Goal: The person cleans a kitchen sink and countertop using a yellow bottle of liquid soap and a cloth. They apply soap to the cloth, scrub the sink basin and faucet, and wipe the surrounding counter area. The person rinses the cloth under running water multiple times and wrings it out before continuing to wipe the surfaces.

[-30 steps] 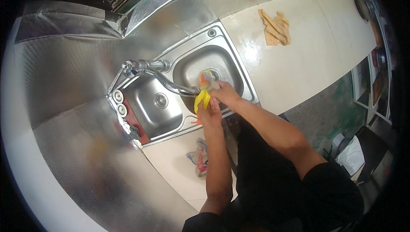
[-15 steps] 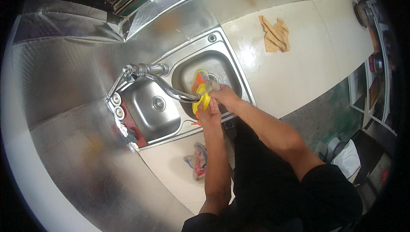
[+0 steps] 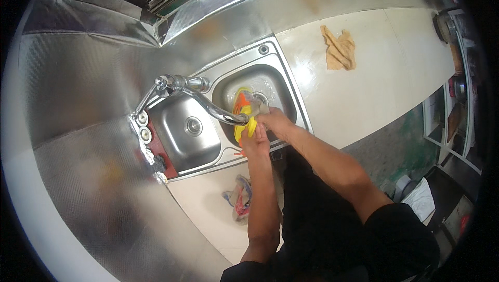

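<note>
Over the right-hand basin (image 3: 221, 92) of a steel double sink, my left hand (image 3: 255, 141) is closed on a yellow and orange thing (image 3: 242, 101), long and shoe-like in outline. Its exact kind I cannot make out. A thin orange strip hangs from it beside my left wrist. My right hand (image 3: 275, 122) pinches a greyish-beige, soft-looking piece (image 3: 258, 108) against its right side. The spout of the chrome faucet (image 3: 218, 113) ends just above the yellow part and hides some of it. Water drops lie around the drain.
Left of my hands is the smaller basin (image 3: 179, 139). A dark scrubber (image 3: 159, 163) rests on the red ledge at its far left. A crumpled tan cloth (image 3: 340, 49) lies on the pale counter to the right; a bunched multicoloured cloth (image 3: 240, 199) lies near my left forearm.
The whole view has shifted slightly, so the sink sits a little lower and further right. Both hands keep their hold under the spout, with the orange and yellow thing almost unmoved.
</note>
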{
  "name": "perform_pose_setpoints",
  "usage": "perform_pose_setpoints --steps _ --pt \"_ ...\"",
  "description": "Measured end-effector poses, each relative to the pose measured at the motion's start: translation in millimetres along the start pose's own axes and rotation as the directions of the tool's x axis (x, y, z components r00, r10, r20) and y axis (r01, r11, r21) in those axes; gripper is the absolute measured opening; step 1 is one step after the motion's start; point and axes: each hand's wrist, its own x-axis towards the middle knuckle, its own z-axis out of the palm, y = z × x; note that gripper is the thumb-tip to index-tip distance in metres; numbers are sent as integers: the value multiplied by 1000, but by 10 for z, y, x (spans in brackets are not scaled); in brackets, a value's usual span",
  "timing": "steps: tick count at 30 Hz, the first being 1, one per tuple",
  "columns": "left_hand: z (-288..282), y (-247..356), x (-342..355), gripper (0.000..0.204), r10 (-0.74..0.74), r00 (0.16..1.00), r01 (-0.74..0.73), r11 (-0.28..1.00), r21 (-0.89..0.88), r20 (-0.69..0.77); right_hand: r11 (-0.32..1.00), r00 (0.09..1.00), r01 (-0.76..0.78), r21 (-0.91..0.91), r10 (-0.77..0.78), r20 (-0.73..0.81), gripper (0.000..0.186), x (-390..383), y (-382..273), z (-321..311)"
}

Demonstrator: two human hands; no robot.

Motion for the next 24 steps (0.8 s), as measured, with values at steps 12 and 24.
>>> perform_pose_setpoints --steps 12,24 --pt "-99 -31 2 29 -3 999 4 1000 22 -46 993 992 104 49 -107 71 36 -123 78 -27" --pt "-7 -21 -56 35 -5 999 5 1000 9 46 999 1000 16 -37 -17 -15 38 -12 -44 -25"
